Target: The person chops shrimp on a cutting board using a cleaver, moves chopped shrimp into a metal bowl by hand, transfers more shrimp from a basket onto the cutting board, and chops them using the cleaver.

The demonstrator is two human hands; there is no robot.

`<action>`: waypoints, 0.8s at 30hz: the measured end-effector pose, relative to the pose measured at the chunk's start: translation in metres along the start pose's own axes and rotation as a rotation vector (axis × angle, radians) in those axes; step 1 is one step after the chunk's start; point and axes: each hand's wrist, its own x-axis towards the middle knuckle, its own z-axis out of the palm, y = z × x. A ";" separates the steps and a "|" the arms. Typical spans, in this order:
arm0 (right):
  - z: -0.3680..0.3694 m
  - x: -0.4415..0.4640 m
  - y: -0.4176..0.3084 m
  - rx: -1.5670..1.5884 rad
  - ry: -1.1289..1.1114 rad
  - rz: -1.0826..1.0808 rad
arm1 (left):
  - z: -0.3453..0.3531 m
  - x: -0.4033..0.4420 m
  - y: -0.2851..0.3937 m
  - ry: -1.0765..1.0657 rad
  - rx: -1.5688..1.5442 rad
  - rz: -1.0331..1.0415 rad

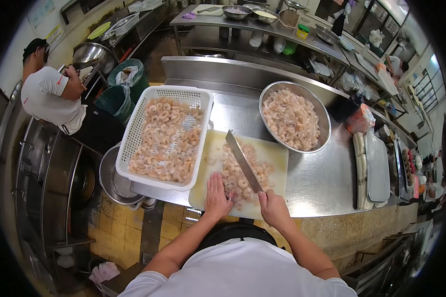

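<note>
A steel table (317, 183) spans the middle of the frame. On its left side sits a white perforated basket (134, 131), long axis leaning from upper right to lower left, with curled peeled shrimp inside. Lower centre, the pale cutting board (280, 163) lies just beside the basket, and a round steel bowl (324, 132) stands toward the upper right, heaped with shrimp that look more broken up.

In the centre of the board spreads a loose pile of shrimp (260, 171), some whole and curled, some apparently in pieces. The knife (244, 161) lies across this pile on a slant: its long axis runs from the handle at lower right to the tip at upper left, so the tip points away from the person. Whether its edge meets the board cannot be told.

The right hand (275, 210), at the lower right of the board, has its fingers curled closed around the knife handle. The left hand (217, 198), lower left, rests flat at the pile's edge, fingers extended and close together, thumb toward the blade, gripping nothing visible.

The step in hand seems to be chopping the shrimp. Another stroke would call for a firm handle grip, the pile gathered under the blade, and the left thumb well away from the edge.
</note>
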 end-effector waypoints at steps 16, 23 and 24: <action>0.049 0.015 0.054 -0.017 0.011 0.025 | -0.018 0.005 0.021 -0.292 0.123 -0.018; 0.049 0.012 0.063 0.080 -0.093 0.090 | -0.013 0.001 0.016 -0.245 0.110 0.006; 0.050 0.011 0.063 0.083 -0.090 0.072 | -0.022 0.001 0.021 -0.265 0.095 0.024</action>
